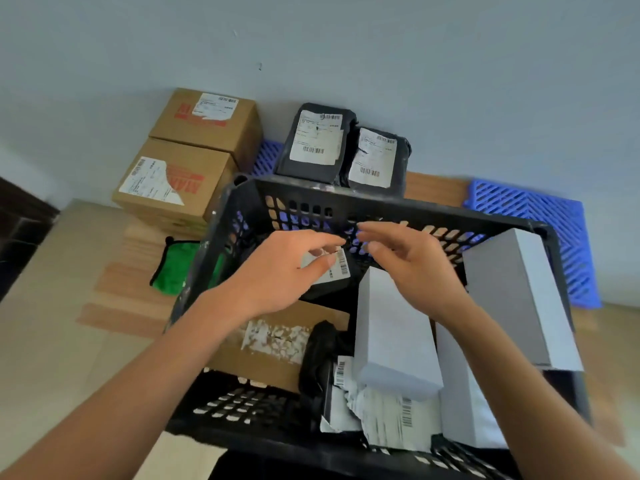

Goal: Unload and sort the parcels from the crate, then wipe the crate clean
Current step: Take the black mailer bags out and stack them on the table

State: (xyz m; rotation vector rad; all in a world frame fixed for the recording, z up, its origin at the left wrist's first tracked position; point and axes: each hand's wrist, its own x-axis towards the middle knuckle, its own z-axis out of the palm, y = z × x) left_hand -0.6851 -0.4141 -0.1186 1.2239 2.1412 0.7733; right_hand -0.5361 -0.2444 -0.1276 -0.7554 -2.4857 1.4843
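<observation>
Boxes (pixel 187 157), 2 black parcels (pixel 341 150) behind crate (pixel 398 206)

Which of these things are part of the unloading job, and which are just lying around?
Part of the job: black crate, black parcel under both hands, white boxes, sorted brown boxes, black parcels, green cloth.

Lying about: blue mat.

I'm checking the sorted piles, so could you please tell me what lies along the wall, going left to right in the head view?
Two cardboard boxes → left black parcel → right black parcel → blue plastic mat.
</observation>
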